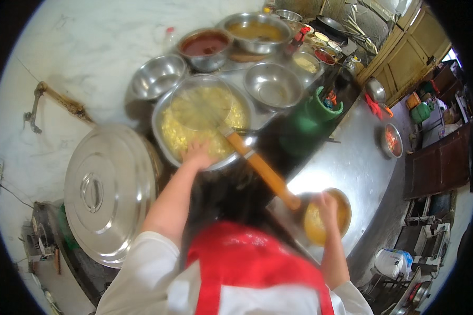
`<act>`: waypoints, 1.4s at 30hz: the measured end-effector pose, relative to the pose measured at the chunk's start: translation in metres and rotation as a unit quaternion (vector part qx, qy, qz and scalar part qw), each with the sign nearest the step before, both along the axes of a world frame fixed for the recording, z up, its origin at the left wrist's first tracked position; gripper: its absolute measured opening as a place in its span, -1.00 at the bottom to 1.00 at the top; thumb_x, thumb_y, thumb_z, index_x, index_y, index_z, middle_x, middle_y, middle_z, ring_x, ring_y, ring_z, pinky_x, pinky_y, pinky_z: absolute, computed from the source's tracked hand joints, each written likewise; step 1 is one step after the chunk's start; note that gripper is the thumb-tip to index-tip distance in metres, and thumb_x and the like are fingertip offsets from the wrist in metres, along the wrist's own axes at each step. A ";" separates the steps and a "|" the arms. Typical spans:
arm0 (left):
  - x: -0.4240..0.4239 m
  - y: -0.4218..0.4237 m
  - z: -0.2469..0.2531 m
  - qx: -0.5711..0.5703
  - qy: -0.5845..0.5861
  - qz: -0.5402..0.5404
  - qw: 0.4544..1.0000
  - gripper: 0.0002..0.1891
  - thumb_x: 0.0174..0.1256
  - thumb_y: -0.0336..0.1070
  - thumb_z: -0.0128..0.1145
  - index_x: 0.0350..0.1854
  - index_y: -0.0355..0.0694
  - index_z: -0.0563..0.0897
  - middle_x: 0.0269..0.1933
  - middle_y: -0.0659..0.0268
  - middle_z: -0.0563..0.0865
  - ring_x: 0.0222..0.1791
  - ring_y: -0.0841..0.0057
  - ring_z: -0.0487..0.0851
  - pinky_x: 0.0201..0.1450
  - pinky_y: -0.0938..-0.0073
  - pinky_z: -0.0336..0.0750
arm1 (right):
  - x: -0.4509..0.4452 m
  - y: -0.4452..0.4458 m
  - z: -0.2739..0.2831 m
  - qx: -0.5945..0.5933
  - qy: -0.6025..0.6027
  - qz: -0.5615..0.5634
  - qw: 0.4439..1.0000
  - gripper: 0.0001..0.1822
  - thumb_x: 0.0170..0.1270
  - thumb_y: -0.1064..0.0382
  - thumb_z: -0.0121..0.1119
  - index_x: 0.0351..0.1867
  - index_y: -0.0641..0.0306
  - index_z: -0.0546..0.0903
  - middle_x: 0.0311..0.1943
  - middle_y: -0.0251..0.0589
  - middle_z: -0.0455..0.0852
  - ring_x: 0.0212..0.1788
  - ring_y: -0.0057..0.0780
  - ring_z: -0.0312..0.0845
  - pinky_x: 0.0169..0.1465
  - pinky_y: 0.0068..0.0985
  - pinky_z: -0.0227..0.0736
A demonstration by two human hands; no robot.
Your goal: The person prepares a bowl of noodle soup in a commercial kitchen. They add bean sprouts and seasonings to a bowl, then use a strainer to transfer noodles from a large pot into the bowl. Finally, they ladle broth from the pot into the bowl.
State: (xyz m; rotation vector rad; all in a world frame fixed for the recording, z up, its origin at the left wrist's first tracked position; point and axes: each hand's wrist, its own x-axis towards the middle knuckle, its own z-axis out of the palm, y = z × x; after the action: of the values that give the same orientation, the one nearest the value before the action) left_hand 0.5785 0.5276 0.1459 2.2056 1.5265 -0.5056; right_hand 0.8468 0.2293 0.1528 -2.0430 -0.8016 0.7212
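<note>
My left hand (198,155) is at the near side of a large steel basin (156,125) of yellow food pieces (177,136), its fingers spread at the surface of the food. A round mesh skimmer (202,102) rests over the far part of the basin. Its wooden handle (262,169) slants down to the right, and neither hand is on it. On the right, my right hand (325,205) is over a round vessel (343,197) with yellow contents. Blur hides whether those fingers grip anything.
Steel bowls (274,86) and pots of red sauce (205,44) and brownish liquid (256,31) stand behind the basin. A large steel lid (90,197) leans at the left. A green gas cylinder (309,118) stands beside the metal worktop (362,157), which holds a bowl of orange-red pieces (392,141).
</note>
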 end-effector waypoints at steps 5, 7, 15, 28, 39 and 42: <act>0.007 0.010 -0.009 -0.046 0.033 0.020 0.998 -0.11 -0.08 0.26 0.01 0.28 0.11 -0.14 0.31 0.11 -0.20 0.30 0.14 -0.18 0.20 -0.11 -0.20 | -0.041 0.064 0.054 -0.027 0.236 0.140 0.961 -0.52 0.24 -0.03 -0.21 0.14 0.09 0.22 -0.16 -0.14 0.50 -0.23 -0.46 0.44 -0.20 -0.50 0.39; 0.008 0.012 -0.014 -0.053 0.033 0.018 0.998 -0.11 -0.08 0.24 0.03 0.28 0.10 -0.13 0.30 0.09 -0.17 0.30 0.13 -0.17 0.20 -0.10 -0.17 | -0.066 0.086 0.075 -0.010 0.393 0.150 0.907 -0.51 0.20 0.09 -0.06 0.14 0.15 0.19 -0.27 -0.15 0.53 -0.36 -0.49 0.47 -0.34 -0.59 0.42; -0.026 0.042 0.005 -0.161 -0.204 0.012 0.965 -0.42 0.02 0.02 0.03 0.15 0.03 0.28 0.26 0.05 0.06 0.23 0.19 0.09 0.18 0.11 0.06 | -0.076 0.106 0.114 -0.107 0.404 0.186 0.889 -0.51 0.10 0.42 -0.04 0.10 0.31 0.15 -0.64 -0.29 0.40 -0.66 -0.64 0.32 -0.63 -0.72 0.27; -0.007 0.074 -0.006 0.127 -0.061 0.134 0.981 -0.23 -0.06 0.26 -0.02 0.24 0.10 0.08 0.31 0.15 -0.18 0.31 0.23 -0.20 0.19 -0.11 -0.22 | -0.064 0.087 0.138 -0.096 0.394 0.143 0.903 -0.38 0.05 0.53 -0.04 0.19 0.24 0.10 -0.63 -0.20 0.43 -0.68 -0.55 0.38 -0.65 -0.66 0.30; -0.006 0.090 0.003 0.101 -0.032 0.092 0.990 -0.21 -0.05 0.35 -0.13 0.25 0.11 0.05 0.31 0.14 -0.14 0.30 0.19 -0.16 0.20 -0.13 -0.29 | -0.067 0.090 0.131 -0.056 0.460 0.122 0.877 -0.40 0.05 0.51 -0.03 0.18 0.26 0.12 -0.62 -0.18 0.44 -0.69 -0.52 0.39 -0.65 -0.66 0.29; -0.003 0.088 0.010 0.173 -0.048 0.038 0.983 -0.23 -0.03 0.33 -0.12 0.25 0.13 0.05 0.31 0.16 -0.16 0.30 0.17 -0.19 0.21 -0.12 -0.32 | -0.067 0.092 0.131 -0.054 0.455 0.114 0.881 -0.40 0.05 0.51 -0.03 0.18 0.25 0.12 -0.62 -0.17 0.44 -0.70 -0.52 0.39 -0.66 -0.66 0.29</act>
State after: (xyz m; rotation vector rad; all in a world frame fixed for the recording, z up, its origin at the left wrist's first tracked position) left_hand 0.5756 0.6157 0.1556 2.3694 1.7464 -0.1121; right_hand 0.7800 0.3211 0.2835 -1.4231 -0.4313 1.7087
